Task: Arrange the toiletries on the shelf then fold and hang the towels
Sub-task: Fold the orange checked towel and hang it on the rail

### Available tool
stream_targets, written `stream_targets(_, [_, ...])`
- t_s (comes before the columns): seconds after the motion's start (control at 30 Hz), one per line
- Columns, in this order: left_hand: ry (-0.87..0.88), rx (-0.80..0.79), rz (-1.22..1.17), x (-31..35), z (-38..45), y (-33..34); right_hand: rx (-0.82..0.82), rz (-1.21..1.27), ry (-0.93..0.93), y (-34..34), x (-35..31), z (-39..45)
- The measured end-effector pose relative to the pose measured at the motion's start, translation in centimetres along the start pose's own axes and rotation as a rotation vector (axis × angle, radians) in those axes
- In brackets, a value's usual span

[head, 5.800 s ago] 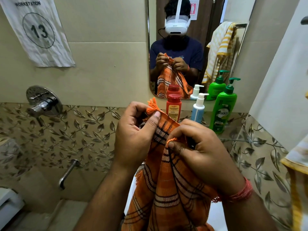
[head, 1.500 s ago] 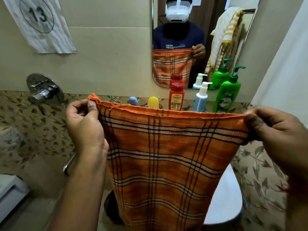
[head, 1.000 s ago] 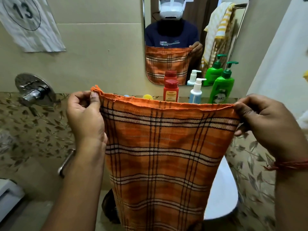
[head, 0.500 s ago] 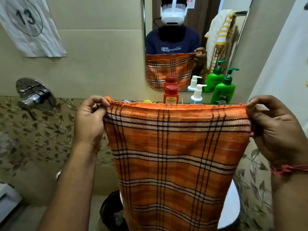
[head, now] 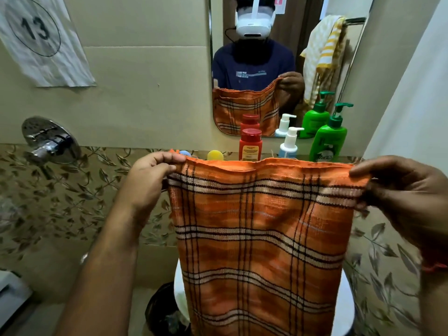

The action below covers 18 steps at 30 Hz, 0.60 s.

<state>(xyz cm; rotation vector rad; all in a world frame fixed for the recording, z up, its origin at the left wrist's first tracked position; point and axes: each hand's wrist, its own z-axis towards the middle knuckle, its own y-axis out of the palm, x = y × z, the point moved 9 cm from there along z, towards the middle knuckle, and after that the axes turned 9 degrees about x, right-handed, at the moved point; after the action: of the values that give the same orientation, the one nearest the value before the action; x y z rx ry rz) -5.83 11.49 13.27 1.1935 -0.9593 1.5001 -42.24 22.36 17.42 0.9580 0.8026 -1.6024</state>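
Hanging in front of the wall mirror (head: 286, 69), an orange woven towel with dark brown and cream check stripes (head: 261, 238) is stretched flat by its top edge between two hands. Left of the mirror, a white paper sign printed with the number 13 in a circle (head: 41, 37) is fixed to the beige wall, and lower down sits a round chrome tap fitting (head: 48, 141).

The left hand (head: 148, 180) pinches the towel's upper left corner, thumb and fingers (head: 167, 157) closed on the hem. From there the top edge runs level, slightly wavy, below the mirror, and the cloth's long axis drops straight down out of the bottom of the frame. It appears to hang doubled, with a second hem showing at the top.

Just beneath the mirror, on the ledge (head: 230, 153) behind the towel, the tops of a small blue item (head: 184, 152) and a yellow item (head: 215, 155) peek over the hem. Next come a red plastic bottle with a red cap (head: 251, 144), a white pump bottle with a pale blue body (head: 289, 141) and a green pump bottle (head: 329, 139).

The right hand (head: 407, 197) grips the upper right corner, fingers (head: 368, 166) curled over the hem. Reflected in the mirror, a yellow and white striped towel (head: 322, 54) hangs on a rail.
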Motion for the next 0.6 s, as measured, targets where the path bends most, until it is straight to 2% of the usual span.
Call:
stream_targets(0.2, [0.035, -0.236, -0.016, 1.1, -2.9, 6.6, -0.226, -0.566, -0.39, 8.3, -3.6, -0.1])
stream_targets(0.3, [0.059, -0.336, -0.053, 1.7, -4.3, 9.0, -0.276, -0.561, -0.398, 11.3, -3.4, 0.3])
stream_targets(0.43, [0.102, -0.448, -0.08, 2.0, -5.3, 10.5, -0.2, -0.592, -0.393, 13.1, -2.7, 1.1])
stream_targets(0.6, [0.153, -0.454, -0.065, 2.1, -5.9, 10.6, -0.086, -0.621, -0.392, 13.9, -2.3, 1.3])
